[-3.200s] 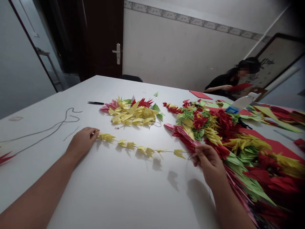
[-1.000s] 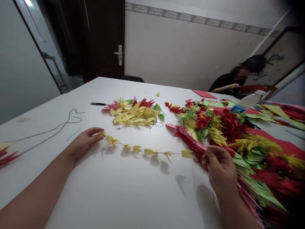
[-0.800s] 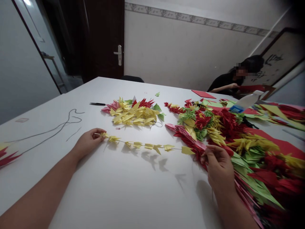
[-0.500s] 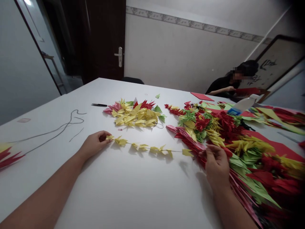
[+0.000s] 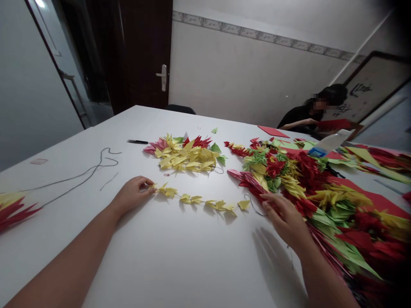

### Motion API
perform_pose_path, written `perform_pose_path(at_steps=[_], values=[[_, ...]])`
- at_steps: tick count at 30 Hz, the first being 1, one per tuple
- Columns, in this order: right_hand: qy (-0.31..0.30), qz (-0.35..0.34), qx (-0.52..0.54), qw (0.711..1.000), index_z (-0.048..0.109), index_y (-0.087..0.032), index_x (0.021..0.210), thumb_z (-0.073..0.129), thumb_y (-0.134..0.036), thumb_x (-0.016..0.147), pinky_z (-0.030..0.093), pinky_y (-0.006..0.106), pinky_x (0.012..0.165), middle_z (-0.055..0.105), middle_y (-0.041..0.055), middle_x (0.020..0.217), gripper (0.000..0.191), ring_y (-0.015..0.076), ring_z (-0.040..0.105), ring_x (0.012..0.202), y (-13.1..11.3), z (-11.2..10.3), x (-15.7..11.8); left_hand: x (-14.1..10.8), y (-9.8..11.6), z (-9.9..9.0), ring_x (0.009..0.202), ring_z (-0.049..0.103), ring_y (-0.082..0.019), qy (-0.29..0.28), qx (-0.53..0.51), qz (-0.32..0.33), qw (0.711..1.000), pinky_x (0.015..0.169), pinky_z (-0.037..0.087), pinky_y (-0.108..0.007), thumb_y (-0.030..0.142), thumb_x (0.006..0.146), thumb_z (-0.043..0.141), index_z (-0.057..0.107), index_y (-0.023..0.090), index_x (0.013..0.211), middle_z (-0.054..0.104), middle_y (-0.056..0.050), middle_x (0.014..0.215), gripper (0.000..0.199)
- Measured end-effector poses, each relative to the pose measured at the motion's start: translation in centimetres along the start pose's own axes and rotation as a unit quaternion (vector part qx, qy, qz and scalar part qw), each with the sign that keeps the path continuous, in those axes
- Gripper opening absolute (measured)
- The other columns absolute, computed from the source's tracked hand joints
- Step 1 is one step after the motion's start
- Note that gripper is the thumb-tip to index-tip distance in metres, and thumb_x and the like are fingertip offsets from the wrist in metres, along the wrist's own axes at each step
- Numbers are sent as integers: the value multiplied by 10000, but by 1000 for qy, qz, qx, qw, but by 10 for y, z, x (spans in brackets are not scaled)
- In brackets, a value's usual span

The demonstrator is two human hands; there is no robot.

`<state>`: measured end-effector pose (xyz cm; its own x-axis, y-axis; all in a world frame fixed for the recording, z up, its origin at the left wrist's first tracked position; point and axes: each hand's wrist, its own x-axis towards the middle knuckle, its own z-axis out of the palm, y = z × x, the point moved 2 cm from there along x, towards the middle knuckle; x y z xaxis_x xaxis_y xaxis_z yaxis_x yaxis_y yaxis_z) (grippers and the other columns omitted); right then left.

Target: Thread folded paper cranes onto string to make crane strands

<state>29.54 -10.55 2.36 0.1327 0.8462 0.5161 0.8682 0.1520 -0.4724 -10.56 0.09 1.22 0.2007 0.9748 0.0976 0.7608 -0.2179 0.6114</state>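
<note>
Our right hand (image 5: 284, 220) is letting go: its fingers are spreading open and are no longer pinching the thread (image 5: 252, 208), which is lying in a loose curl on the table (image 5: 180, 261), just clear of the fingertips. Our left hand (image 5: 132, 196) is staying curled, apparently pinching the near end of the strand of yellow cranes (image 5: 195, 202). The strand is lying between our hands, now slightly nearer the yellow heap (image 5: 183, 157). The red-and-green mass (image 5: 276, 169) is lying just beyond our right hand.
</note>
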Motion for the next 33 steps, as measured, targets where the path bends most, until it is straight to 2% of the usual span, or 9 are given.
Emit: perform_pose_path(at_steps=[3,7,11,15,18,20,25,29,33], values=[[-86,0,-26,996,582,-165,1048,435,-392,759,458,320,664,572,93,1045,396,170,560,718,18,6,-3,-1,2,-1,788,547,-182,5,15,5,1000,702,418,-270,481,729,479,625,196,815,615,-41,904,332],[-173,39,-52,983,546,-141,1128,457,-411,748,441,295,567,585,108,1029,474,130,507,549,15,20,-2,-1,1,-6,705,540,-181,29,79,-6,996,644,402,-274,464,761,419,618,199,788,618,-35,812,333],[-174,56,-83,980,565,-163,1069,468,-363,760,419,270,585,614,73,908,381,154,544,627,7,29,4,-1,-5,-13,743,546,-207,73,149,-30,986,635,390,-296,432,784,389,597,188,790,617,-55,828,321],[-168,77,-92,979,578,-180,801,436,-258,767,373,242,547,610,33,684,166,156,550,599,8,31,6,-2,-9,-15,790,543,-236,109,194,-61,973,609,375,-315,374,798,377,597,195,792,615,-69,820,283],[-183,69,-120,973,550,-176,694,449,-188,738,362,241,547,613,36,687,111,156,548,604,7,28,7,-3,-10,-15,790,545,-246,122,207,-71,968,601,376,-324,353,801,372,604,199,822,612,-72,806,278],[-183,50,-138,972,572,-175,759,468,-195,742,378,254,564,623,52,784,107,165,557,640,6,25,10,-3,-10,-15,818,544,-256,134,209,-71,966,644,398,-336,352,800,379,609,191,857,612,-79,830,287],[-241,-69,-97,963,540,-208,1103,488,-274,791,433,321,777,489,90,1191,323,209,537,971,-5,27,27,-1,-12,-11,951,512,-283,174,201,-22,964,853,392,-383,378,803,404,609,141,985,587,-120,985,363],[-309,-76,-81,945,566,-171,844,429,-211,787,425,323,799,547,89,980,154,198,523,925,-5,38,35,-3,-8,-12,999,491,-271,227,188,50,954,916,357,-377,419,821,407,591,145,1030,554,-125,1044,391],[-270,-76,-32,959,490,-167,716,382,-223,779,421,308,702,537,68,814,136,167,498,758,-4,41,32,-9,8,-13,1017,490,-233,238,158,154,946,953,334,-357,438,839,398,586,167,1014,559,-102,1026,374]])
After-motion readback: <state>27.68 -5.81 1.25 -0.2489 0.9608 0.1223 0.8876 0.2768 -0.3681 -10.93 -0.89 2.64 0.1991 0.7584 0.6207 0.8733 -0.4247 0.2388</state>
